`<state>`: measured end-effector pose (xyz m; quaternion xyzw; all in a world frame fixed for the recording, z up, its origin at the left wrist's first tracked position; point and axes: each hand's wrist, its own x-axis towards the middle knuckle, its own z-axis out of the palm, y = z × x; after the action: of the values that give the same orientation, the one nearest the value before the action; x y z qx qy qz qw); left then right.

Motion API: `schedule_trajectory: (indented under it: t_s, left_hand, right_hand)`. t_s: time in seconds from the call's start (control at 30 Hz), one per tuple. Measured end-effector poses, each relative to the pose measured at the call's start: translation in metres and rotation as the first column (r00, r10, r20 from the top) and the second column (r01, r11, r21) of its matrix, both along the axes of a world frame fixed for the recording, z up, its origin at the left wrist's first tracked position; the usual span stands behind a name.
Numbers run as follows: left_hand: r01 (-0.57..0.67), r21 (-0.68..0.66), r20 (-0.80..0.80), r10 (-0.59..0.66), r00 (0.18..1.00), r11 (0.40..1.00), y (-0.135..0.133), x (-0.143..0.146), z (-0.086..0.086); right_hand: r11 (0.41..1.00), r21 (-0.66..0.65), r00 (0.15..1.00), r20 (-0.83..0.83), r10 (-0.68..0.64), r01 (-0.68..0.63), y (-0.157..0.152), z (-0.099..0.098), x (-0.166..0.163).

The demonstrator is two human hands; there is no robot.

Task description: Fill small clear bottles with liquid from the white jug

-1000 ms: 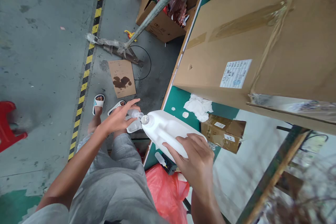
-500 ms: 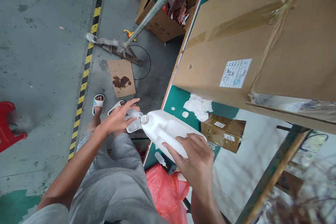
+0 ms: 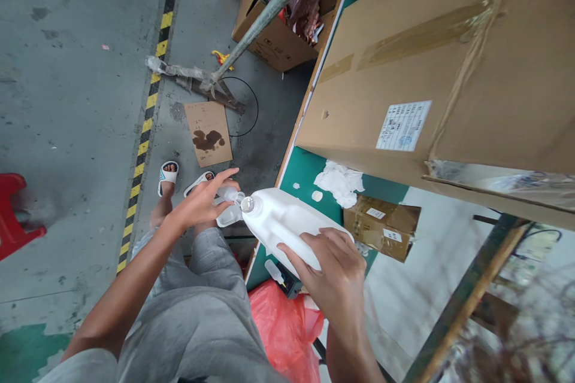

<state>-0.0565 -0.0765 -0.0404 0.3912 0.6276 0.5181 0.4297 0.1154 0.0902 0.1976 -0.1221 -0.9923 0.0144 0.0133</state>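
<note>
your right hand (image 3: pixel 335 278) is clamped on the rear end of the white jug (image 3: pixel 287 224), tipping it so its open mouth points left, off the edge of the green table (image 3: pixel 305 170). your left hand (image 3: pixel 202 200) has its grip closed around a small clear bottle (image 3: pixel 229 206), held with its neck right at the jug's mouth. both hang over your grey-trousered lap. a crumpled white cloth (image 3: pixel 340 182) and a small cardboard box (image 3: pixel 383 226) lie on the table just beside the jug, under a large carton (image 3: pixel 449 60).
</note>
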Motion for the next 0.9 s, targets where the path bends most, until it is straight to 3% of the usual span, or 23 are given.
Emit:
schedule_trajectory:
  t_s: [0.9]
  left_hand:
    - [0.010,0.008,0.005,-0.010,1.000,1.000,0.0012,-0.0007,-0.0008]
  right_hand:
    - [0.999,-0.036,1.000,-0.013,-0.029,0.028,-0.0008,-0.0016,0.0038]
